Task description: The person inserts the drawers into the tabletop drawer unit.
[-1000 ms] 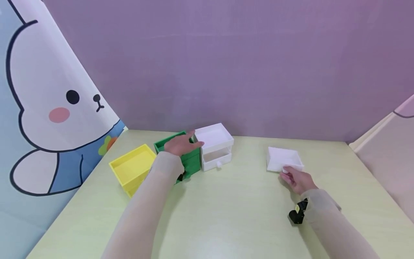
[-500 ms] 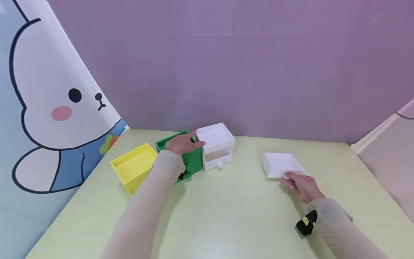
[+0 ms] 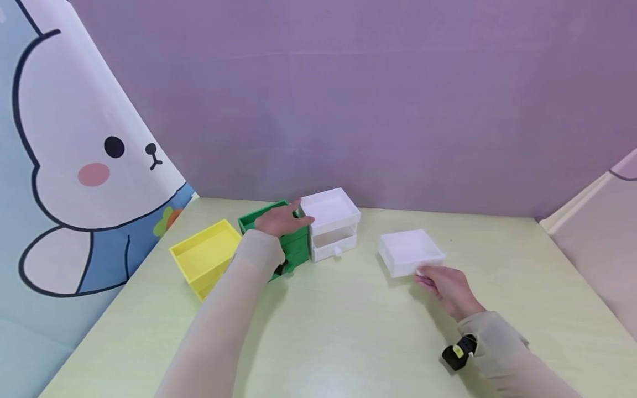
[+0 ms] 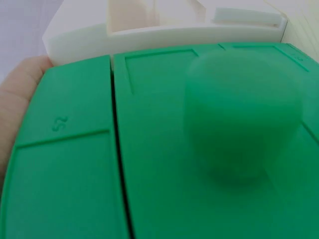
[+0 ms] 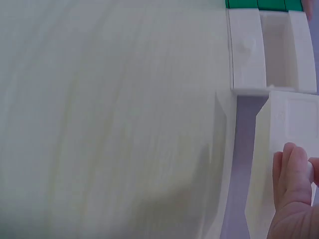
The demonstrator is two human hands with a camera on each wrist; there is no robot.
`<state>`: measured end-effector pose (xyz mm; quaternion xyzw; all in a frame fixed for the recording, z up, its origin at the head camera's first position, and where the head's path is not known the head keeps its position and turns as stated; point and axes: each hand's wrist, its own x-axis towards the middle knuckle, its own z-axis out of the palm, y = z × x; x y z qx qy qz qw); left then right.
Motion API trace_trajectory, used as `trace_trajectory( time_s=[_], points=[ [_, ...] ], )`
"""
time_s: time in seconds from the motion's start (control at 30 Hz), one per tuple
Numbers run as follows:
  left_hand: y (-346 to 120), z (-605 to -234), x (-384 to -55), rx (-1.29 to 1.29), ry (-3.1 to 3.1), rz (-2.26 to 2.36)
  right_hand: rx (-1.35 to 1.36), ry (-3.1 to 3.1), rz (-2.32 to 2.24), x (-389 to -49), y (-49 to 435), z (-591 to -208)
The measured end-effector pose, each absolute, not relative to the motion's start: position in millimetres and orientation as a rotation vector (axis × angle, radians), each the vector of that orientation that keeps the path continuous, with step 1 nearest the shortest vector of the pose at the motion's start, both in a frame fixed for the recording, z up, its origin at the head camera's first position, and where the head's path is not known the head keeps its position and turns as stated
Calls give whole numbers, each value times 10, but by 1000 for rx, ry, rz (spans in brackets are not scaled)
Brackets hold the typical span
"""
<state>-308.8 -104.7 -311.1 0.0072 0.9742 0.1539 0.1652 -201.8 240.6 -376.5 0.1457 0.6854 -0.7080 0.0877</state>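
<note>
My right hand [image 3: 450, 288] pinches the small knob of a white drawer [image 3: 409, 249], held just over the table. In the right wrist view, the fingertips [image 5: 298, 159] meet at the knob on the drawer's front. The white drawer cabinet [image 3: 330, 210] stands to the left, with an open slot above its lower drawer [image 3: 332, 249]. My left hand [image 3: 280, 221] lies spread across the top of the green drawer cabinet [image 3: 297, 247], its fingertips at the white cabinet's left side. Up close, the left wrist view shows the green knob [image 4: 241, 114], blurred.
A yellow drawer box [image 3: 205, 253] stands left of the green one, partly behind my left sleeve [image 3: 224, 315]. The pale table [image 3: 338, 331] runs back to a purple cloth wall [image 3: 348, 105]. A cartoon-printed curtain [image 3: 64, 204] borders the left side.
My right hand has carried the white drawer leftward, toward the white cabinet, and its angle has turned slightly. My left hand and the cabinets have stayed in place.
</note>
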Motion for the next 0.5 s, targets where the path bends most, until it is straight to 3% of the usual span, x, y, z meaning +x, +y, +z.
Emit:
trace_trajectory(
  time_s=[0.5],
  points=[
    [-1051,-3113,-3072,21,2765,414,338,1983,-2164,-1948,1817,-3817]
  ],
)
